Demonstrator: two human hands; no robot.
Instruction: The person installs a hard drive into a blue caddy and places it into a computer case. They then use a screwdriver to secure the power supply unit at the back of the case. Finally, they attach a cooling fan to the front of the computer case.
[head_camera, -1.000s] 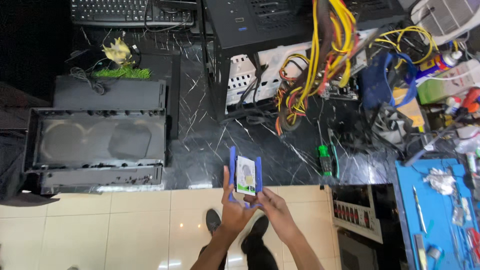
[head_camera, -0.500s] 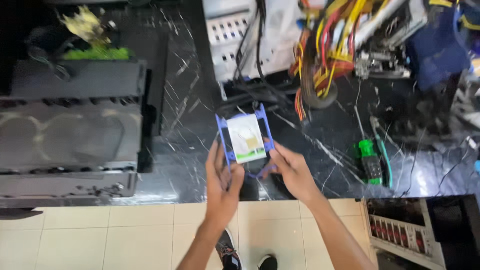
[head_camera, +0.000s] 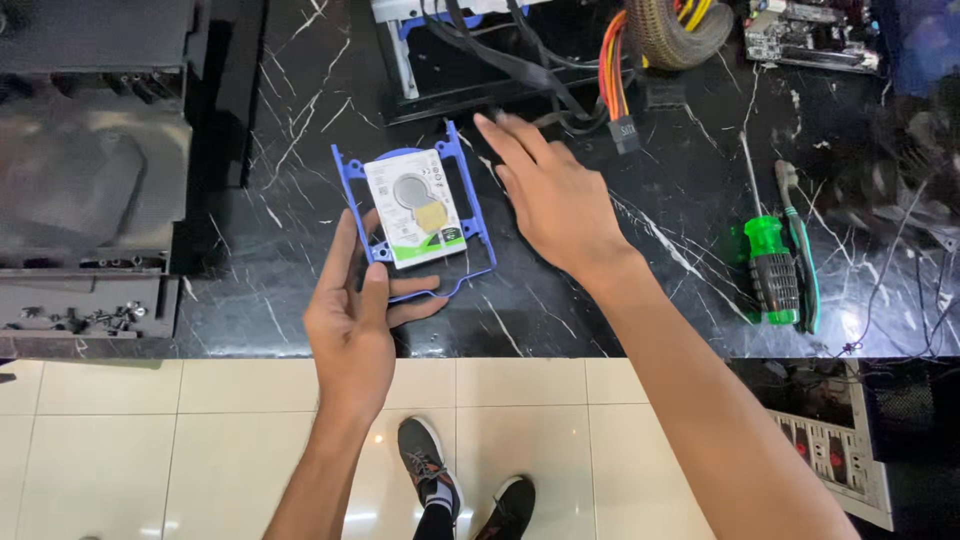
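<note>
Head view | my left hand (head_camera: 352, 322) pinches the blue caddy's (head_camera: 470, 215) near edge, drive (head_camera: 414, 205) seated inside, over the black counter (head_camera: 560, 300) | my right hand (head_camera: 552, 200) hovers beside it, fingers (head_camera: 505, 145) spread, empty

Single head cam, looking steeply down – close over black marble counter (head_camera: 560, 310), tiled floor (head_camera: 180, 440) below.
</note>
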